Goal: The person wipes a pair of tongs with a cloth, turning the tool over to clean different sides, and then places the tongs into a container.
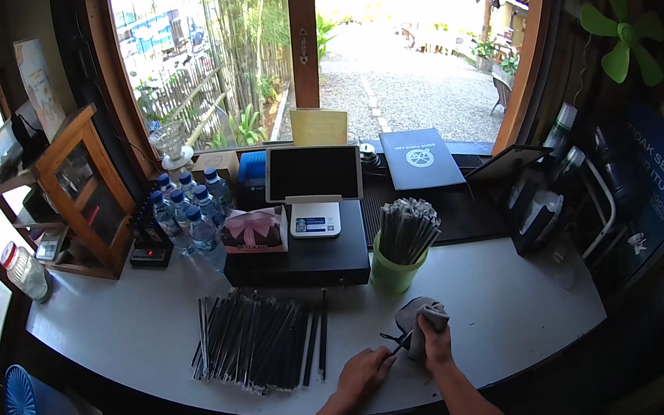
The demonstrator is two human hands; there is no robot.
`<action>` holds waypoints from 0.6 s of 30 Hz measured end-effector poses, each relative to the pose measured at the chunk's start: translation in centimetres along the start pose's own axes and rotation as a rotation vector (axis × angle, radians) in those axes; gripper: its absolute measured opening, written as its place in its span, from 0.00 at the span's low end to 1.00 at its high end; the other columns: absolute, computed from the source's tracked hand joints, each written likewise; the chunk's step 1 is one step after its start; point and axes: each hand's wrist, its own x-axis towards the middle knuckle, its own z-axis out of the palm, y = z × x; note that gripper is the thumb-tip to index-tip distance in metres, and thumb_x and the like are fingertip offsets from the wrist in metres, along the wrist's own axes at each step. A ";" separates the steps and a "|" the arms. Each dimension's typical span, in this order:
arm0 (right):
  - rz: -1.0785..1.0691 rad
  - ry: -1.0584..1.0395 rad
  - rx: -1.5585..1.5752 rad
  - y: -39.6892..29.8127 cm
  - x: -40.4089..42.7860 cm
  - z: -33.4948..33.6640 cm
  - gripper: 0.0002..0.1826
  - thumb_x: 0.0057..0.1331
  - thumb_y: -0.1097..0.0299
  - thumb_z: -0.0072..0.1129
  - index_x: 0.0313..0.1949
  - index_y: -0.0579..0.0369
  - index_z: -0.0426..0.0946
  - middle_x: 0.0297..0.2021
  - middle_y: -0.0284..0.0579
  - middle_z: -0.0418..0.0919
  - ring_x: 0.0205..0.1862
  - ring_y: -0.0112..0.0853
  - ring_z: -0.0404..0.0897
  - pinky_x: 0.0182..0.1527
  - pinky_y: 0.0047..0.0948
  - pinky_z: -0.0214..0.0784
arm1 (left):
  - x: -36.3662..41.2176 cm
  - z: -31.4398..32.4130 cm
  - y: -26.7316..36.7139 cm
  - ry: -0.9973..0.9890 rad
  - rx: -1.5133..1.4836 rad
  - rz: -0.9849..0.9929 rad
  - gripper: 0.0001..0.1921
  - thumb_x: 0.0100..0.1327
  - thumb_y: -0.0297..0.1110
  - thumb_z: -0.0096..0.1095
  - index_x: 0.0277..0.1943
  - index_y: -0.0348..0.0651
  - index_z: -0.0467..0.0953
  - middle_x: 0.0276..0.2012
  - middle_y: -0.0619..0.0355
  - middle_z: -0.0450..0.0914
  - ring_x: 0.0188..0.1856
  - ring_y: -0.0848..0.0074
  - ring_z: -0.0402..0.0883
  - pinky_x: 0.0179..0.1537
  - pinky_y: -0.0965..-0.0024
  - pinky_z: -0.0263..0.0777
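Observation:
A bunched grey cloth is gripped in my right hand, just above the white counter. My left hand pinches a thin black stick-like piece, probably a straw, whose far end meets the cloth. A dark loop sticks out on the cloth's left side; what it belongs to is unclear. To the left of my hands lies a broad pile of black straws, many in clear wrappers. Beyond my right hand stands a light green cup packed upright with wrapped black straws.
Behind the straw pile sits a black cash drawer bearing a tablet on a stand and a pink tissue box. Several water bottles stand left of it. A blue-lidded container is beyond the counter's left edge. Dark menu folder leans near the window.

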 end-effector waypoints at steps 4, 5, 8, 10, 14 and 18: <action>-0.131 -0.084 -0.116 0.5 -0.3 -0.3 0.18 0.63 0.65 0.68 0.50 0.54 0.75 0.44 0.35 0.78 0.48 0.25 0.75 0.52 0.27 0.66 | 2.6 0.7 0.0 0.027 -0.012 0.045 0.13 0.69 0.43 0.53 0.43 0.43 0.76 0.36 0.45 0.80 0.43 0.52 0.78 0.45 0.54 0.70; -0.218 -0.177 -0.226 0.2 -1.1 -0.1 0.16 0.64 0.64 0.67 0.48 0.55 0.75 0.44 0.36 0.78 0.47 0.27 0.76 0.53 0.28 0.67 | 3.0 0.8 -0.1 0.034 -0.003 0.048 0.13 0.69 0.43 0.53 0.43 0.43 0.76 0.36 0.45 0.80 0.43 0.52 0.78 0.45 0.54 0.70; -0.288 -0.257 -0.381 -0.5 -1.9 0.1 0.16 0.63 0.68 0.68 0.48 0.57 0.77 0.42 0.37 0.80 0.44 0.27 0.78 0.50 0.28 0.69 | 3.4 0.9 0.0 0.041 0.036 0.048 0.13 0.68 0.43 0.54 0.43 0.43 0.76 0.36 0.46 0.80 0.43 0.51 0.78 0.44 0.54 0.69; -0.278 -0.198 -0.266 0.2 -1.6 -0.7 0.15 0.63 0.67 0.67 0.48 0.57 0.76 0.42 0.38 0.80 0.44 0.27 0.78 0.50 0.27 0.69 | 3.1 1.0 0.5 -0.025 -0.002 0.007 0.13 0.68 0.43 0.54 0.42 0.43 0.76 0.36 0.46 0.79 0.43 0.51 0.77 0.45 0.54 0.69; -0.227 -0.020 -0.039 0.4 -0.9 -1.3 0.15 0.65 0.66 0.65 0.49 0.58 0.76 0.44 0.40 0.79 0.46 0.28 0.77 0.52 0.28 0.68 | 1.4 1.6 1.4 0.029 -0.043 0.033 0.14 0.68 0.44 0.54 0.41 0.42 0.76 0.35 0.45 0.78 0.43 0.52 0.76 0.46 0.55 0.68; -0.266 0.019 -0.063 1.0 -0.8 -1.4 0.16 0.66 0.64 0.64 0.49 0.59 0.76 0.46 0.41 0.79 0.49 0.31 0.76 0.53 0.29 0.68 | -0.3 2.7 1.3 -0.025 0.015 0.023 0.15 0.68 0.45 0.55 0.40 0.41 0.77 0.34 0.45 0.78 0.43 0.52 0.76 0.45 0.56 0.68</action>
